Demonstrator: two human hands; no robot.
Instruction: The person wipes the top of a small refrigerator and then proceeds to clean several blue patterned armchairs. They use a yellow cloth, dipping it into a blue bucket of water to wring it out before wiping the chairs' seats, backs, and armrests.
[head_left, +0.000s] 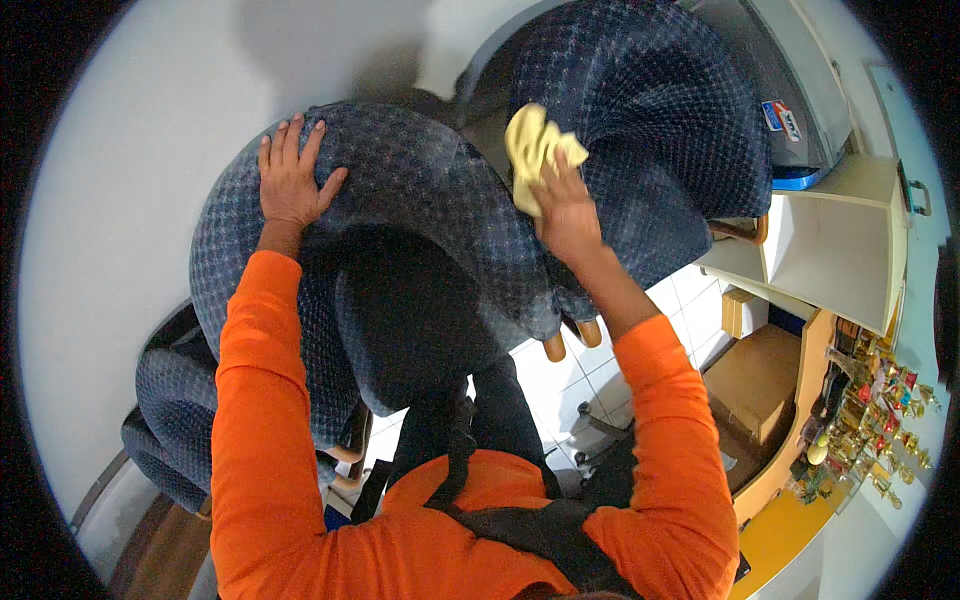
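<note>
Leaning over a blue-black checked armchair (400,160), the person sets the left hand (292,185) palm down on its curved backrest, fingers spread and nothing in its grip. That placement probably steadies the chair and props the reaching body. The right hand (568,215), slightly blurred, pinches a bunched yellow cloth (532,145) between thumb and fingers. The cloth is beyond the armchair's right side, overlapping the view of a 2nd matching armchair (640,90); whether it touches either cover I cannot tell. Its loose folds hang out ahead of the fingertips, likely so that fabric rather than skin meets a surface.

The 2 armchairs stand pressed close, which leaves little room between them, and a pale wall (120,150) limits space behind. More checked seats (175,390) crowd the lower left. Dark trousers (510,400) show right at the front of the nearer seat, so the legs have scant room there. Wooden feet (555,347) rest near white floor tiles (545,385), where a black wheeled base (600,425) sits by the right elbow. Farther right are a grey casing (745,60) bearing stickers, a white open cabinet (835,250), a cardboard box (765,380) and clustered gold trophies (885,410), all well apart from the hands.
</note>
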